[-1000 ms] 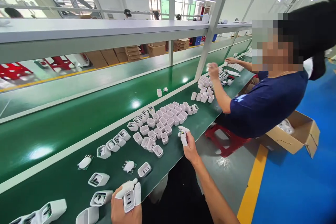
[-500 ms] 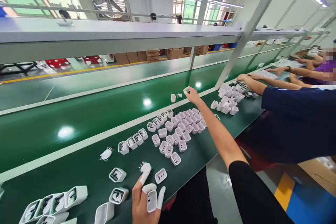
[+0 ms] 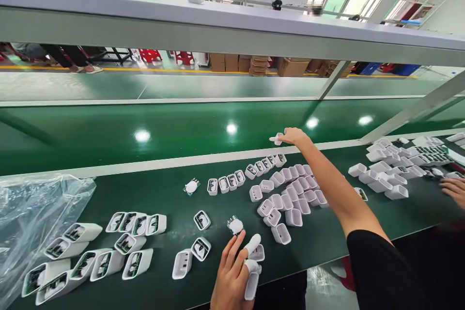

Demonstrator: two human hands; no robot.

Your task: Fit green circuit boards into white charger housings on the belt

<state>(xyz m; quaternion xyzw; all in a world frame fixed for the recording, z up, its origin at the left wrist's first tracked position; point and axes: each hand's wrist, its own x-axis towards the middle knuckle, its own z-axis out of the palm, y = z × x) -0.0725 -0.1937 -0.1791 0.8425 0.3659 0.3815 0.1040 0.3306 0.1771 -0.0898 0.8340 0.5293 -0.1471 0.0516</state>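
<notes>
My left hand [image 3: 232,266], with white finger cots on some fingers, is closed on a white plastic charger housing [image 3: 251,285] near the table's front edge. Its fingers partly cover another housing [image 3: 257,253]. Just beyond the fingertips lies a small circuit board [image 3: 235,225] with a white part and metal pins. My right hand [image 3: 296,136] reaches out over the green belt [image 3: 181,131], its fingers closed on a small white housing [image 3: 278,140]; what is inside it cannot be seen. A second circuit board [image 3: 191,186] lies farther left on the table.
Empty housings [image 3: 290,193] stand grouped under my right forearm. Housings with boards inside [image 3: 223,184] form a row along the belt, and more [image 3: 107,264] stand at left beside clear plastic sheeting [image 3: 43,223]. Another person's hand [image 3: 454,189] is at far right. A shelf [image 3: 218,24] crosses above.
The view has turned left. My right hand has moved left along the belt, where a loose housing and board lay before. My left hand still holds its housing, its fingers now closer together.
</notes>
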